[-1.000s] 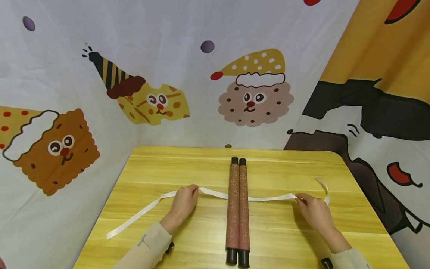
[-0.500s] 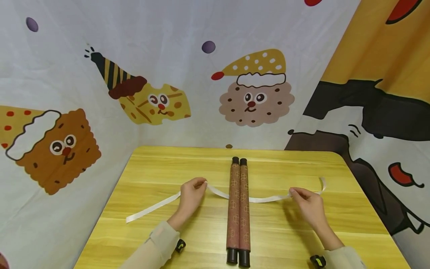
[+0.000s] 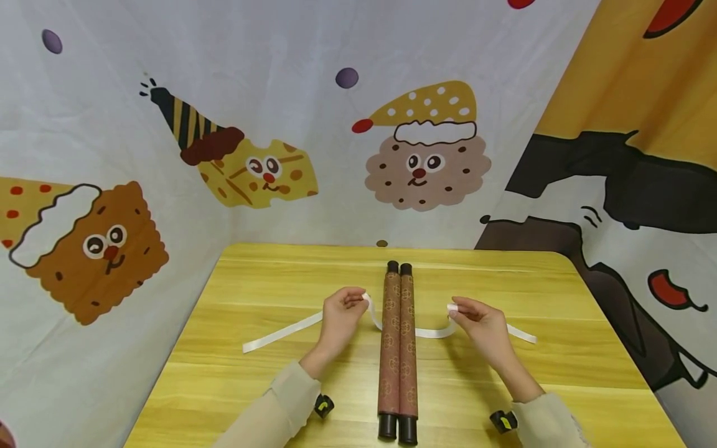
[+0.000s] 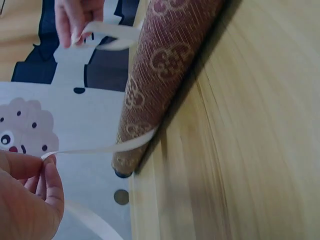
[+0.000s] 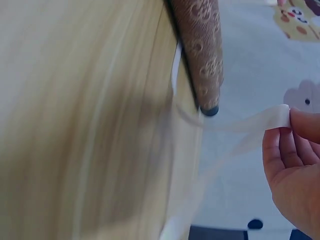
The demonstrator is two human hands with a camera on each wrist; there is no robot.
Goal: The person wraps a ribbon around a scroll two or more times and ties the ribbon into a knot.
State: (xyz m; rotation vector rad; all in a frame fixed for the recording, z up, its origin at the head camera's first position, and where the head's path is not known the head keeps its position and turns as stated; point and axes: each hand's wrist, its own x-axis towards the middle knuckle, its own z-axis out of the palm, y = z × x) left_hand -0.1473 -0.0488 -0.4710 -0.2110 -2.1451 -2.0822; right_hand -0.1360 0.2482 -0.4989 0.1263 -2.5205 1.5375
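Two brown patterned rolls with dark end caps, a scroll [image 3: 398,348] by their look, lie side by side on the table. A white ribbon [image 3: 431,333] passes beneath them and comes out on both sides. Left of the rolls, my left hand [image 3: 340,314] pinches the ribbon between thumb and forefinger, raised over the table. My right hand [image 3: 484,323] pinches the other side of it to the right of the rolls, also raised. Loose tails trail past both hands. In the right wrist view the ribbon [image 5: 277,117] folds over at my right fingertips.
The wooden table [image 3: 252,274] has its far edge against a white cloth backdrop [image 3: 313,37] printed with cartoon food. Dark straps with small devices sit at both wrists. Bare tabletop shows on both sides of the rolls.
Both hands have moved inward toward the rolls and up, still pinching the ribbon. Its middle has gone slack, and the loose tails have been drawn in closer. The rolls have stayed put.
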